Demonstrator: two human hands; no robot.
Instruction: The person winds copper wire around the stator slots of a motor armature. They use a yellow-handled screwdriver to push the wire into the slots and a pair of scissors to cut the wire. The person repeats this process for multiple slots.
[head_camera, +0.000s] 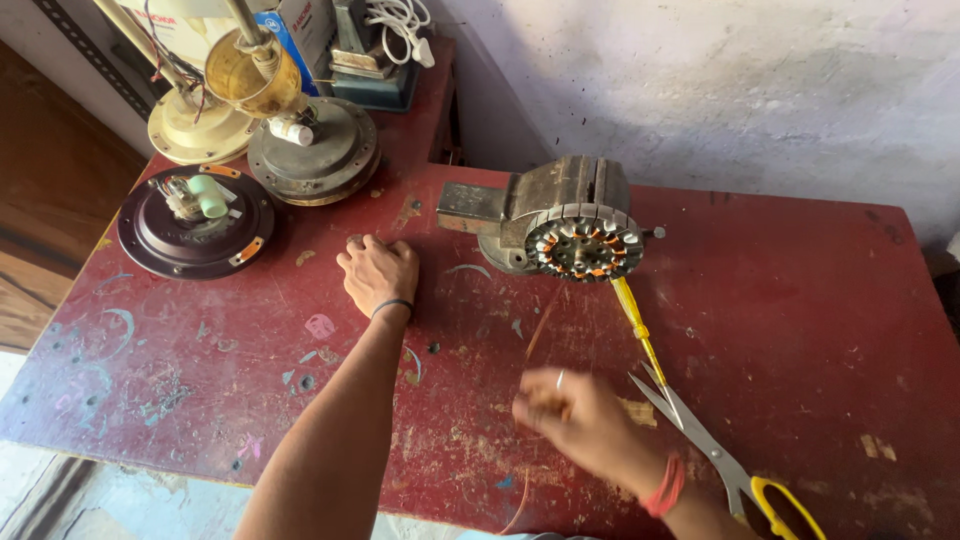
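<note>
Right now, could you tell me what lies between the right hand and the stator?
In the head view, a yellow screwdriver lies between the right hand and the stator, on the table.

a small repair workshop for ceiling fans. a worn, paint-chipped red bench (780, 300) against a rough whitewashed wall (700, 90) carries a stator (585, 245) on a winding jig, opened fan housings (195, 225), a screwdriver (640, 330) and scissors (720, 450). more fan parts (250, 75) and boxes stand at the rear.
</note>
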